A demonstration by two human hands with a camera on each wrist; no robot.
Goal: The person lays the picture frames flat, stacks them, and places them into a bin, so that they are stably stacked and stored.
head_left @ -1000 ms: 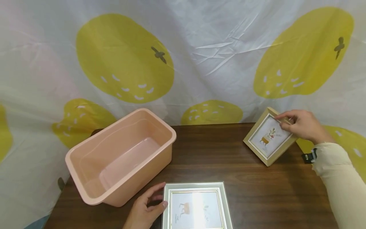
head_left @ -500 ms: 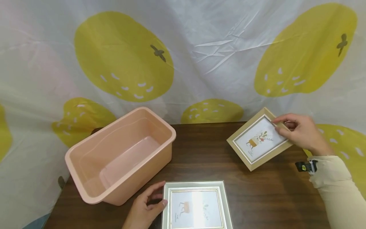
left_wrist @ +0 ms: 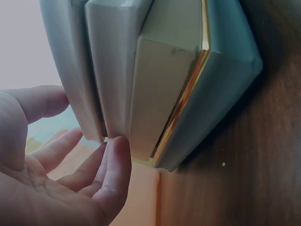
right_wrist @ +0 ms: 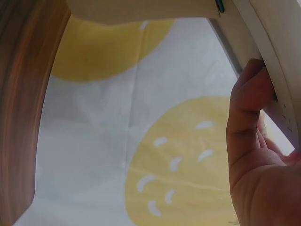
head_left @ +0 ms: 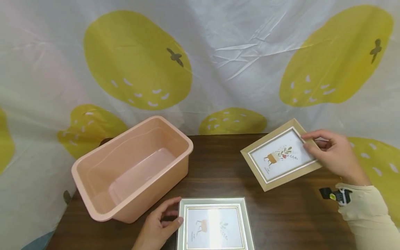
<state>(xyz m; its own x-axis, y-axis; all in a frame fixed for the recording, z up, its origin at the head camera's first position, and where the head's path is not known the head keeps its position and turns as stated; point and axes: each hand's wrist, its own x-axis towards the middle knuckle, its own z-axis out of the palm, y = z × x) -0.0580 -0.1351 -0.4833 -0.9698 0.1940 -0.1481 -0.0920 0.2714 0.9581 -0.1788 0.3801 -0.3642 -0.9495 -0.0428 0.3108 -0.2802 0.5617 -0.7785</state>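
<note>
At the right in the head view, my right hand pinches a light-wood picture frame by its right edge. It is tilted, its plant-in-pot print facing up. Behind it in the right wrist view, curled fingers support the frame's back. A silver picture frame lies at the front centre, glare across its print. In the left wrist view it tops a stack of several frames. My left hand rests its thumb and relaxed fingertips against the stack's left side.
A pink plastic bin, with nothing visible inside, stands at the left of the dark wooden table. A white curtain with yellow fruit prints hangs behind the table.
The right hand has brought the light-wood frame left and closer, turning its face more toward the head camera. My left hand and the silver frame have stayed in place.
</note>
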